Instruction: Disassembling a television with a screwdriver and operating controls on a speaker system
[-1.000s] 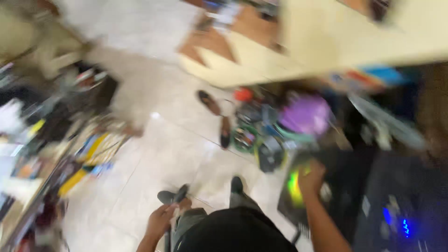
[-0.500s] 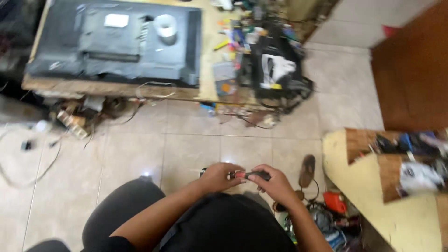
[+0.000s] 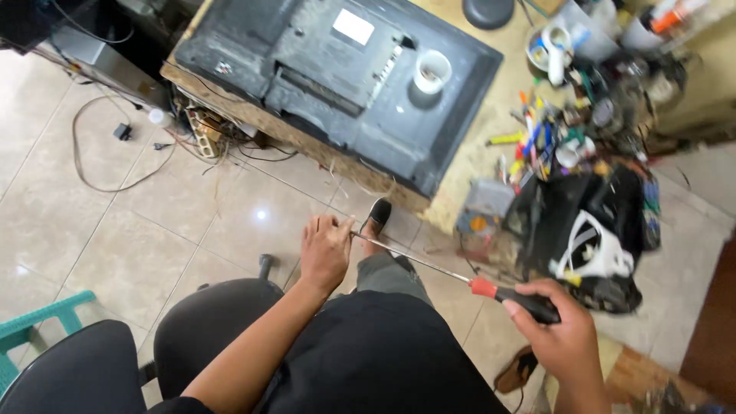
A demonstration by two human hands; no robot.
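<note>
My right hand [image 3: 563, 337] grips the black and red handle of a long screwdriver [image 3: 506, 293]. Its thin metal shaft runs up-left across my lap to my left hand [image 3: 326, 249], which closes around the tip end. Both hands hover above my dark trousers while I sit. Ahead lies a flat television [image 3: 337, 80] face down on a wooden table [image 3: 460, 184], its dark back panel up. A small white cup [image 3: 432, 70] stands on the panel.
The table's right side is cluttered with several tools, pens and containers [image 3: 552, 138]. A black bag with a white device [image 3: 590, 245] sits beside it. Cables and a power strip [image 3: 203, 130] lie on the tiled floor. A black chair [image 3: 84, 376] is at lower left.
The view has swung from the floor clutter to the table with the television. My hands, close together on the screwdriver half a second ago, are now spread along its length.
</note>
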